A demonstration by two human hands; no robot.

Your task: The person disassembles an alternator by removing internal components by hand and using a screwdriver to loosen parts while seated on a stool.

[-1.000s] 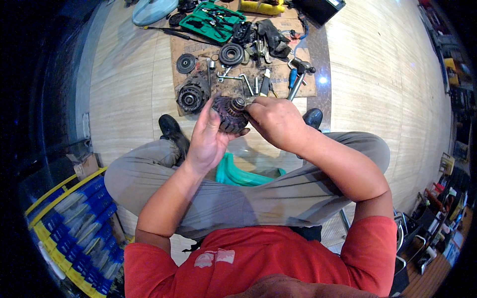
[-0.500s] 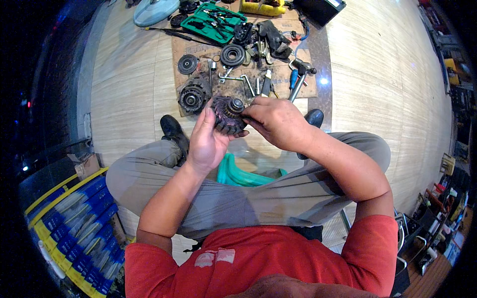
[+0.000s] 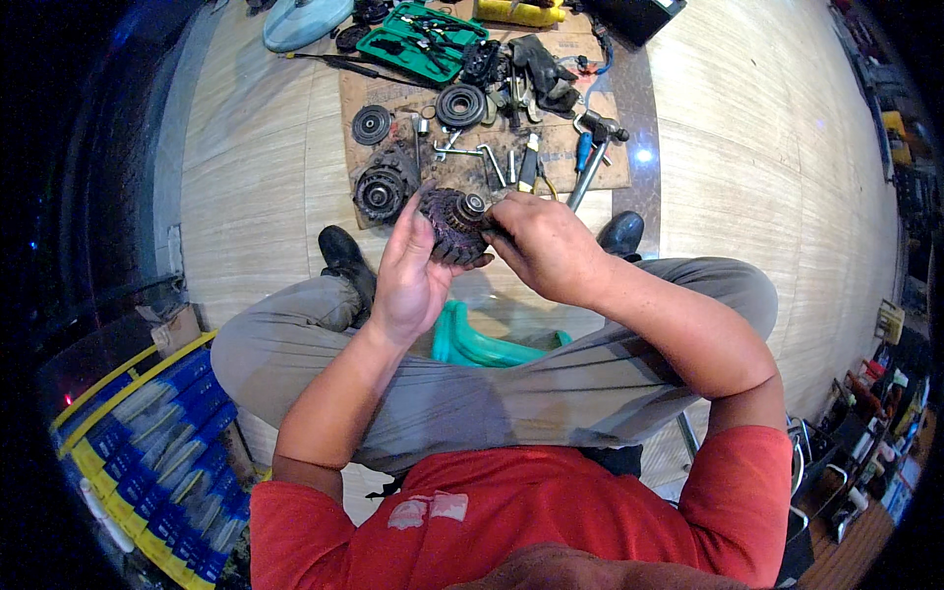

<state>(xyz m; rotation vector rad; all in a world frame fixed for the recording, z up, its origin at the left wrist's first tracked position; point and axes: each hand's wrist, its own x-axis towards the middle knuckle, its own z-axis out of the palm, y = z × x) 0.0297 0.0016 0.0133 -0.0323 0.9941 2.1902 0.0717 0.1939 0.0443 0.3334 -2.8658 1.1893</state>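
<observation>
My left hand (image 3: pixel 406 280) cradles a dark, greasy alternator rotor (image 3: pixel 452 234) from below and from its left side, over the space between my legs. The rotor has toothed claw poles round its rim, and a shiny round bearing at the end of its shaft points up. Closed in a pinch, my right hand (image 3: pixel 547 242) meets the rotor's right side beside the shaft. Whatever its fingertips hold, if anything, is hidden. Just past the rotor, a dirty alternator housing (image 3: pixel 382 189) rests on a cardboard sheet (image 3: pixel 386 95).
On the cardboard lie a pulley (image 3: pixel 460 106), a smaller grooved disc (image 3: pixel 372 125), a hammer (image 3: pixel 593 167), a blue-handled screwdriver (image 3: pixel 583 151) and dark gloves (image 3: pixel 541 71). Behind them is an open green tool case (image 3: pixel 423 41). A green plastic stool (image 3: pixel 482 344) stands between my legs.
The rotor has tilted slightly, its bearing end shifting a little to the right. My right fingers stay against its right side, and my left hand keeps its hold.
</observation>
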